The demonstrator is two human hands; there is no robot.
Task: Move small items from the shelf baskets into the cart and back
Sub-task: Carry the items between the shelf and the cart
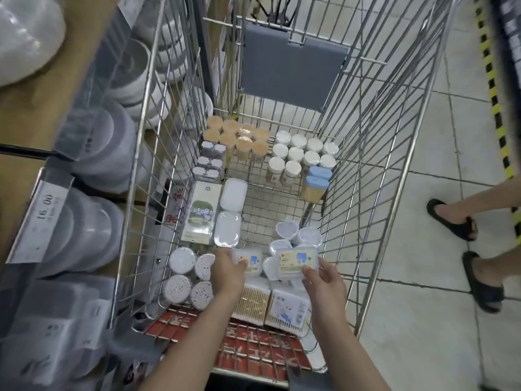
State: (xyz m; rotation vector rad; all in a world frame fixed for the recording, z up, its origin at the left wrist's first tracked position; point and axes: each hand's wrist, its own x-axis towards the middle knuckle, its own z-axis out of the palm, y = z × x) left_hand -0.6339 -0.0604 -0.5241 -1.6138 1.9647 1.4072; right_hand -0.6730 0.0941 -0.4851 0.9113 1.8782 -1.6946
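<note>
Small clear boxes with blue-and-white labels are what both my hands are on, low in the wire cart (375, 153) near its handle end. My right hand (324, 280) pinches one box (296, 262) by its near right corner, thumb on top and fingers curled under; the box is tilted and lifted over a cluster of white lidded cups (298, 235). My left hand (229, 273) lies on a second, matching box (249, 262) just left of the first, fingers curled over its left edge; I cannot tell whether it is lifted or resting. Directly below both hands, on the cart floor, lie two flat packs of cotton swabs (255, 301) side by side. Left of my left hand stand four round tubs of swabs (186, 277). Further in: a green-and-white carton (200, 211), two white oval cases (229, 210), tan-topped jars (239, 136), white-capped jars (301, 153), and blue-lidded containers (317, 182). Shelf (31, 128) with stacked bowls lies to the left. Another person's sandalled feet (468, 249) stand on the tiled floor at right.
</note>
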